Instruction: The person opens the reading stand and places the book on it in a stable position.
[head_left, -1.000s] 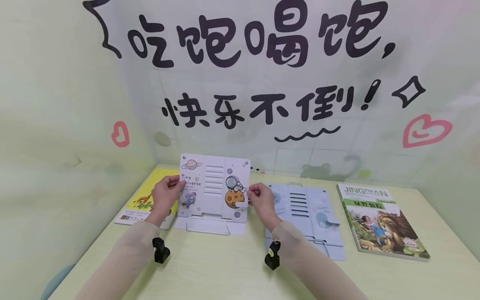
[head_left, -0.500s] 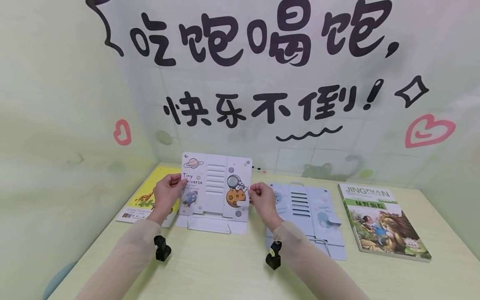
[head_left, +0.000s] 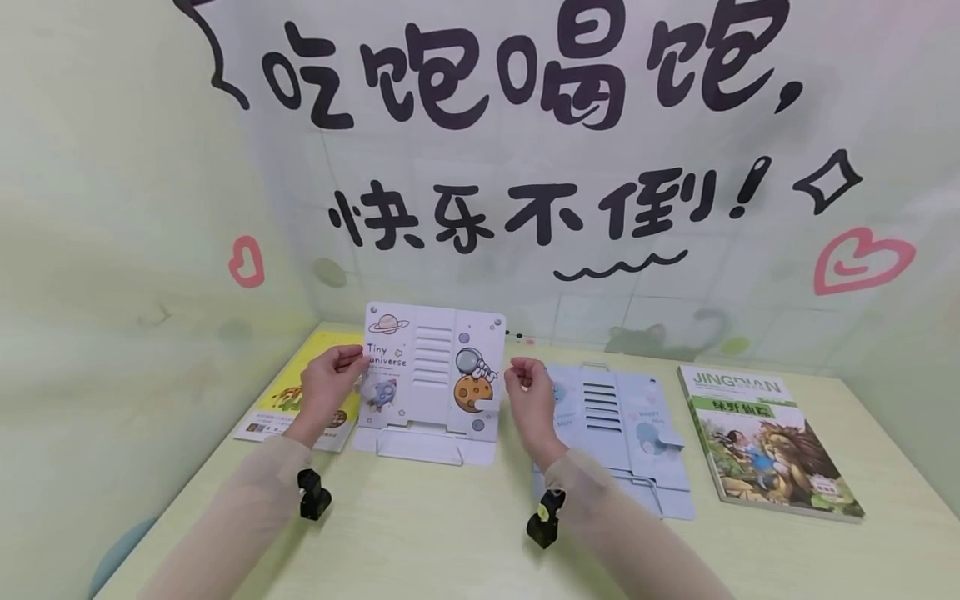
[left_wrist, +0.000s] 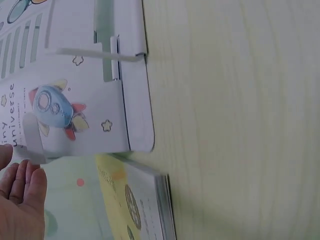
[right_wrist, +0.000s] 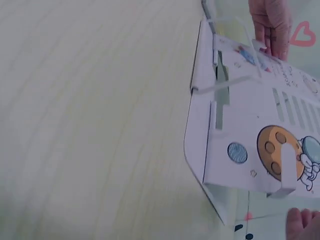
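Note:
A white book stand [head_left: 435, 367] printed with "Tiny universe", a rocket and an astronaut stands upright on the table, with a wire ledge at its foot. At its left edge is my left hand [head_left: 327, 387]; in the left wrist view its thumb and fingers are parted beside a small white clip [left_wrist: 34, 137]. Whether the fingertips still touch the edge is hard to tell. My right hand [head_left: 531, 408] is just off the right edge, fingers loosely bent and holding nothing. A matching white clip [right_wrist: 288, 170] shows on that side in the right wrist view.
Behind the right forearm lies a light blue book stand [head_left: 600, 417], flat on the table [head_left: 420, 533]. Farther right lies a green-and-white picture book [head_left: 765, 442]. A yellow book [head_left: 300, 400] sits behind the left hand. A printed wall sheet [head_left: 480, 283] closes off the back.
My right hand has let go of the stand's right edge and drawn slightly right. My left thumb has slid off the printed lettering toward the left edge. The stand stays upright.

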